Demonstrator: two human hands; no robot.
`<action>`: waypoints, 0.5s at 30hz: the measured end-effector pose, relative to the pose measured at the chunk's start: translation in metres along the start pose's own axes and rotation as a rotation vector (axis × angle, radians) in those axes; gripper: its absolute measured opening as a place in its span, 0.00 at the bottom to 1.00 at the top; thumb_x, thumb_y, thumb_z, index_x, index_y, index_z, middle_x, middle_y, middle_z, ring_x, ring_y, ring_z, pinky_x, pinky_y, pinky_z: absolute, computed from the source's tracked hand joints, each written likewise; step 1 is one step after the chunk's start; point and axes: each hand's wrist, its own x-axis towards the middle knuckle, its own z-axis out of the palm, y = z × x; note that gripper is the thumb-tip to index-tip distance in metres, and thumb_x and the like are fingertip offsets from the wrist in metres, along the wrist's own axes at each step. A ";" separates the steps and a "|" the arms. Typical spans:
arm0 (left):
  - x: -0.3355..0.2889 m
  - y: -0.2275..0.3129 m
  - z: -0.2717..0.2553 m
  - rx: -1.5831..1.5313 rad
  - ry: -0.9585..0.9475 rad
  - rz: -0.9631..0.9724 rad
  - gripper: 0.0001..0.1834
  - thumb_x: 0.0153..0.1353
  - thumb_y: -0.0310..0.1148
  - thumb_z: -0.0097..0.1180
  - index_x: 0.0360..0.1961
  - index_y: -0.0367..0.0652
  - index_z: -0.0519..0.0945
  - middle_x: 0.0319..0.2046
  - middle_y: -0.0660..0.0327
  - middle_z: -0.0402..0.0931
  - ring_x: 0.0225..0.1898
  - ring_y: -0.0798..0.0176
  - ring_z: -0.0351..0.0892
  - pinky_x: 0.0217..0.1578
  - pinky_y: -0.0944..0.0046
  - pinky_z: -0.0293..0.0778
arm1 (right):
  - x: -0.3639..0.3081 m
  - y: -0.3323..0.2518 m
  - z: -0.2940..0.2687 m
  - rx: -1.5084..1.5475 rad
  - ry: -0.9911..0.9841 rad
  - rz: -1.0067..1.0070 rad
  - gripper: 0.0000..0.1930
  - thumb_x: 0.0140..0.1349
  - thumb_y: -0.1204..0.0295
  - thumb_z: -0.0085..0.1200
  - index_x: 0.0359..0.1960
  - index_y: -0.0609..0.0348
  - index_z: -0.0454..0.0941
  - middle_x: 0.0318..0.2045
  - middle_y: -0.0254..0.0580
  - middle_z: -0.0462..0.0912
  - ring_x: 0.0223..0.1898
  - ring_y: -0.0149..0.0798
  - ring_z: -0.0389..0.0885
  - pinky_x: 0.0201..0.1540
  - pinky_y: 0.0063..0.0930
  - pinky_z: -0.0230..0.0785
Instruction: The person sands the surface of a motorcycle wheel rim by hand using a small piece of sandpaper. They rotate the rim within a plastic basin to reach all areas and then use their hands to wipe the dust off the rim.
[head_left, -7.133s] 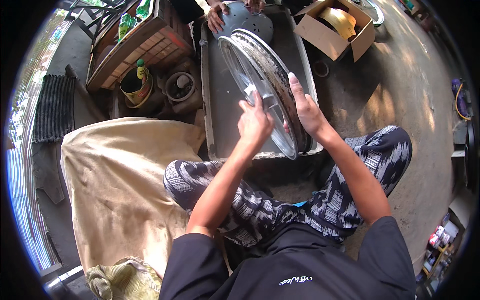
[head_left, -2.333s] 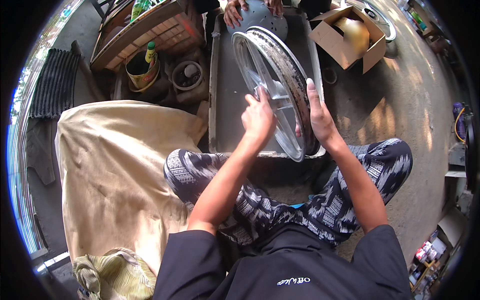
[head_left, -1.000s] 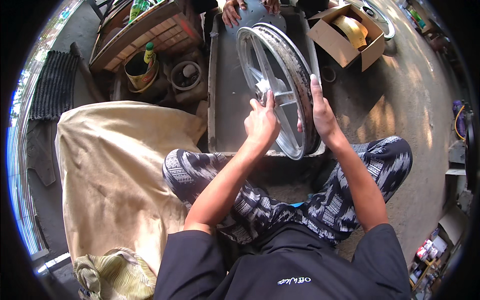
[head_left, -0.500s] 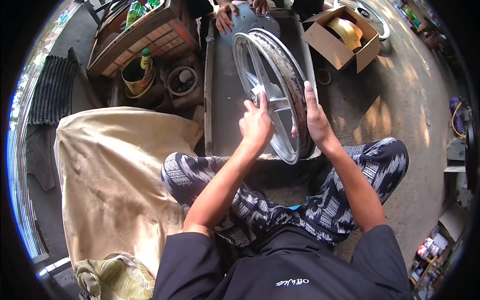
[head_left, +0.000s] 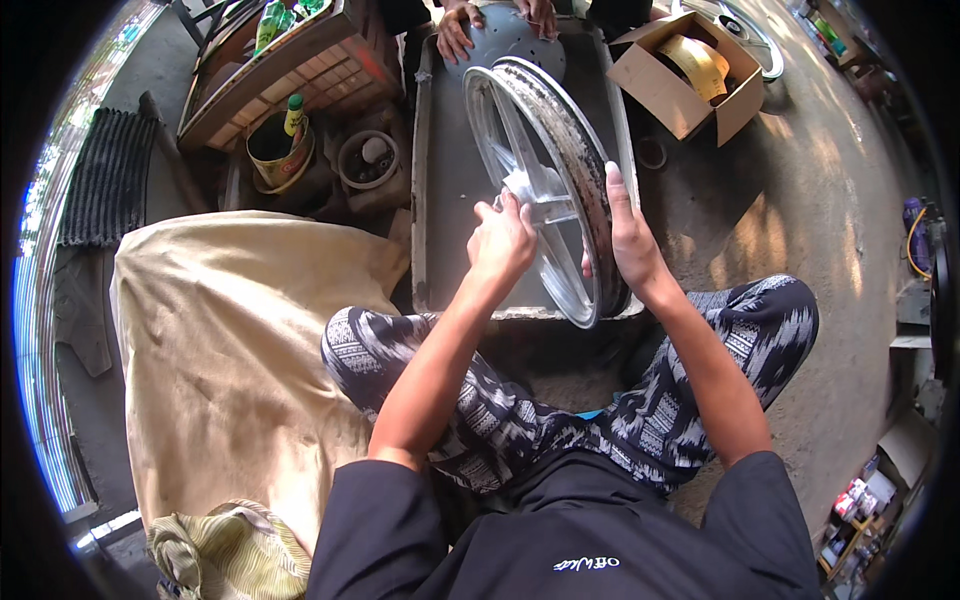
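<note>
The cast-alloy wheel (head_left: 556, 210) leans upright at a tilt over the shallow grey tray (head_left: 421, 200); whether its lower edge rests on the tray is unclear. The left hand (head_left: 503, 238) is at the hub (head_left: 541, 184), fingers bent and close together; I cannot tell whether they pinch anything small. Half a second ago the index finger pointed out along the hub; now it is curled and the hand sits slightly lower and further left. The right hand (head_left: 635, 240) grips the near right side of the rim, thumb along its outside and fingertips showing through from behind. Wheel and right hand have hardly moved, so the work seems to remain at the hub, with the wheel kept steady.

At the tray's far end, a co-worker's hands (head_left: 456, 33) rest on a perforated grey dome (head_left: 500, 45). Beyond the tray's right edge stands an open cardboard box (head_left: 655, 98).
</note>
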 end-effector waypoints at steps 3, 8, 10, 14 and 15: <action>0.002 -0.002 -0.007 0.010 0.089 0.004 0.27 0.74 0.48 0.40 0.68 0.47 0.68 0.52 0.34 0.68 0.42 0.30 0.82 0.46 0.41 0.79 | -0.005 -0.004 0.000 -0.008 0.003 0.000 0.46 0.71 0.31 0.26 0.19 0.63 0.77 0.13 0.41 0.75 0.15 0.34 0.77 0.23 0.29 0.72; 0.031 -0.010 -0.001 -0.078 0.180 0.029 0.23 0.73 0.47 0.42 0.64 0.52 0.74 0.49 0.32 0.71 0.43 0.30 0.82 0.47 0.41 0.79 | -0.009 -0.009 0.011 -0.032 -0.038 -0.010 0.46 0.71 0.31 0.26 0.17 0.63 0.75 0.13 0.41 0.75 0.15 0.34 0.76 0.23 0.29 0.72; 0.030 -0.007 -0.003 -0.094 0.147 0.031 0.23 0.73 0.47 0.43 0.63 0.51 0.75 0.49 0.33 0.71 0.43 0.30 0.82 0.47 0.42 0.79 | -0.007 -0.007 0.007 -0.040 -0.032 -0.008 0.46 0.71 0.31 0.27 0.17 0.63 0.75 0.13 0.41 0.75 0.15 0.34 0.77 0.23 0.29 0.72; 0.015 0.010 -0.007 -0.070 0.097 0.012 0.24 0.72 0.48 0.44 0.62 0.49 0.76 0.49 0.34 0.72 0.44 0.29 0.81 0.48 0.42 0.79 | -0.002 -0.001 -0.001 -0.069 -0.005 -0.003 0.46 0.70 0.30 0.27 0.17 0.64 0.75 0.13 0.42 0.75 0.15 0.35 0.77 0.23 0.29 0.72; 0.024 -0.002 -0.007 -0.085 0.114 0.029 0.24 0.72 0.48 0.44 0.62 0.49 0.76 0.48 0.34 0.73 0.44 0.29 0.82 0.48 0.42 0.79 | -0.005 -0.004 0.003 -0.075 -0.006 -0.004 0.47 0.70 0.30 0.28 0.17 0.64 0.76 0.13 0.42 0.75 0.15 0.35 0.77 0.23 0.29 0.72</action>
